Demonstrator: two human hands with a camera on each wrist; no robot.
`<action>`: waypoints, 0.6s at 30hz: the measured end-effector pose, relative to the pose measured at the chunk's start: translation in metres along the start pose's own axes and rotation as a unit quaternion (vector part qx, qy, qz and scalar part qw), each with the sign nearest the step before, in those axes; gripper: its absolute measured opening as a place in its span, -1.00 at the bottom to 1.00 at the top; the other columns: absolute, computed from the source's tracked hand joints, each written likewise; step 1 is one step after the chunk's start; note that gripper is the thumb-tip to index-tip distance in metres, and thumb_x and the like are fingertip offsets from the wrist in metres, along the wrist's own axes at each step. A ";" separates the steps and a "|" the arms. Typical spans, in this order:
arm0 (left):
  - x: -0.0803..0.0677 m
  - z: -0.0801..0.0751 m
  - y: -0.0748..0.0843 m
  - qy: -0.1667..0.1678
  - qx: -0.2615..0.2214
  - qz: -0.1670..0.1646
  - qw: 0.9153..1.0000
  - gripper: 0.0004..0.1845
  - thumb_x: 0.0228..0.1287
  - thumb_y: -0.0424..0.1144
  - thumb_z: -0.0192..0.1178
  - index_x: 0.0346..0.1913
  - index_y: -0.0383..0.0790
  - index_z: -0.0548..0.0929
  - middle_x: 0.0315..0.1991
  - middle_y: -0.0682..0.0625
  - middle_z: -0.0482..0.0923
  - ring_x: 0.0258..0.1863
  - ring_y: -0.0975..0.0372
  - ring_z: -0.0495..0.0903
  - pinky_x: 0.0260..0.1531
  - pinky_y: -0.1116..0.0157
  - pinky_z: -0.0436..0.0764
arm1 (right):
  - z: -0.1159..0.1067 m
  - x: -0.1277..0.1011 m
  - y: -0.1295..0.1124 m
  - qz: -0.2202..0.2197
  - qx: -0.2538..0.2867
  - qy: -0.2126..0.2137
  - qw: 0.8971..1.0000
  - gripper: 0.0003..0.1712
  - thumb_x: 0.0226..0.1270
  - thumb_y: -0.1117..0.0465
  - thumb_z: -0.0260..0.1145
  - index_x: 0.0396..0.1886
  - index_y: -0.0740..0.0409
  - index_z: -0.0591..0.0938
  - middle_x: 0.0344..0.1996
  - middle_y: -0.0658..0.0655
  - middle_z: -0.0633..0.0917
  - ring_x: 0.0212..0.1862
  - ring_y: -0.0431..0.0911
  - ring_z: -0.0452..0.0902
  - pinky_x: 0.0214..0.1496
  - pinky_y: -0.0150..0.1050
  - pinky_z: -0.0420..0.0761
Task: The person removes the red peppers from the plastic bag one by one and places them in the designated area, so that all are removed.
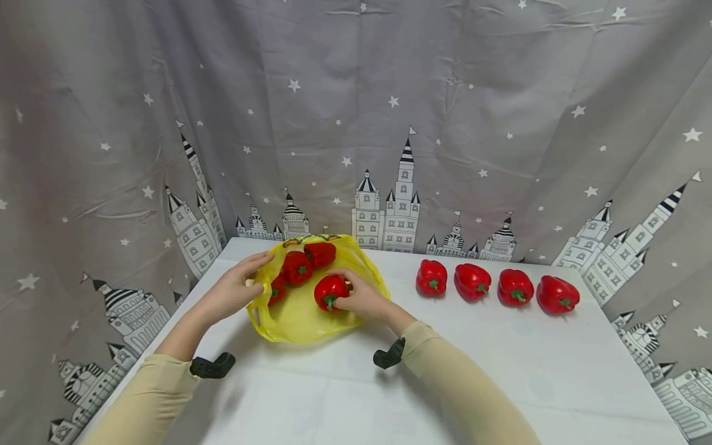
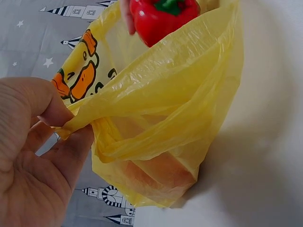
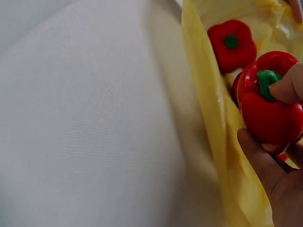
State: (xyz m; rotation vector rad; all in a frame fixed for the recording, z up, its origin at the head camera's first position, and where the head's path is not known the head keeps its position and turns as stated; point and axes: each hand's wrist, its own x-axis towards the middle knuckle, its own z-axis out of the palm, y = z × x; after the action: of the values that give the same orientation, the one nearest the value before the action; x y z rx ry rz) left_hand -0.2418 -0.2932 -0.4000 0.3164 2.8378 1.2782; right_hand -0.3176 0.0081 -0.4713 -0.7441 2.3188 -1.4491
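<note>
A yellow plastic bag (image 1: 308, 324) lies with its mouth toward me on the white table. My left hand (image 1: 233, 290) pinches the bag's left rim between thumb and fingers, as the left wrist view shows. Inside the mouth, my right hand (image 1: 364, 296) grips a red bell pepper (image 3: 270, 113), its thumb by the green stem. Several other red peppers (image 1: 297, 267) lie deeper in the bag on its left side; one is partly hidden by the bag's edge. Through the thin plastic a reddish shape (image 2: 158, 175) shows in the left wrist view.
On the right of the table (image 1: 445, 371), several red bell peppers (image 1: 473, 282) stand in a row near the back edge. A grey curtain (image 1: 445, 93) printed with castles and stars hangs behind and along both sides.
</note>
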 end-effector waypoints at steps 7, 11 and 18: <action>0.000 -0.001 0.000 -0.002 0.003 -0.001 1.000 -0.24 0.32 -0.43 0.07 0.60 -0.21 0.20 0.61 -0.16 0.04 0.38 -0.21 0.29 0.29 -0.19 0.43 | -0.011 -0.013 -0.007 -0.005 0.019 0.001 1.000 -0.28 0.24 0.26 0.40 0.40 -0.20 0.45 0.19 0.04 0.53 0.24 0.08 0.45 0.16 -0.08 0.63; 0.000 -0.001 -0.001 -0.001 0.002 0.003 1.000 -0.25 0.32 -0.45 0.06 0.59 -0.24 0.21 0.61 -0.17 0.04 0.37 -0.22 0.30 0.29 -0.19 0.42 | -0.019 -0.023 -0.007 -0.001 0.029 -0.001 1.000 -0.26 0.23 0.25 0.41 0.39 -0.25 0.45 0.19 0.01 0.52 0.25 0.07 0.44 0.14 -0.08 0.64; -0.001 -0.001 -0.001 -0.003 0.002 0.005 1.000 -0.24 0.31 -0.45 0.06 0.59 -0.26 0.20 0.61 -0.20 0.04 0.37 -0.23 0.30 0.30 -0.20 0.40 | -0.038 -0.039 -0.003 0.012 0.037 0.007 0.999 -0.25 0.19 0.22 0.46 0.37 -0.31 0.48 0.21 -0.02 0.54 0.27 0.04 0.46 0.13 -0.07 0.65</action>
State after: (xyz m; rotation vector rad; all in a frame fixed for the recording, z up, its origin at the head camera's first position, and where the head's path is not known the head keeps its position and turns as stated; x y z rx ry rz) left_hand -0.2409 -0.2947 -0.3999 0.3340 2.8385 1.2712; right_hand -0.3041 0.0575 -0.4528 -0.6846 2.2626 -1.5246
